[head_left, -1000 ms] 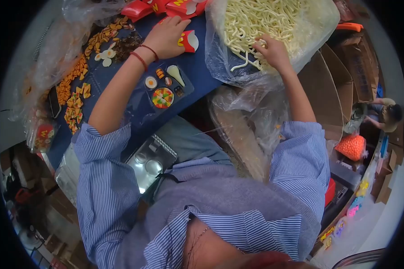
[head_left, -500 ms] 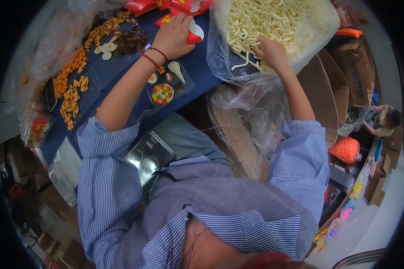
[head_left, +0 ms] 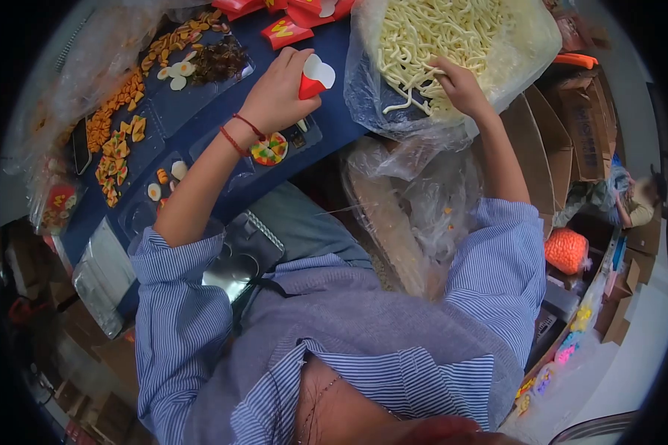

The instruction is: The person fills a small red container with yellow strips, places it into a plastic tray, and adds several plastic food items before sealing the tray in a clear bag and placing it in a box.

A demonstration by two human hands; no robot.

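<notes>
My left hand [head_left: 278, 89] is closed around a small red carton [head_left: 313, 80] with a white inside, held above the blue table. My right hand [head_left: 459, 85] has its fingers pinched at the lower edge of a heap of pale yellow fry-like sticks [head_left: 453, 37], which lies in a clear plastic bag [head_left: 523, 59]. Below my left hand sits a clear tray [head_left: 304, 139] with a round colourful pizza-like piece [head_left: 269, 149], partly covered by the hand. More red cartons [head_left: 286, 32] lie at the table's far edge.
Small food-shaped pieces [head_left: 119, 111] are spread over the left of the blue table [head_left: 334, 115]. Cardboard boxes [head_left: 590, 122] and a bag of orange pieces [head_left: 567, 251] stand at the right, near another person [head_left: 637, 204]. A metallic tray [head_left: 241, 252] lies by my lap.
My left hand has come down and towards me with a red carton, away from the other cartons. My right hand has shifted slightly right, still at the sticks.
</notes>
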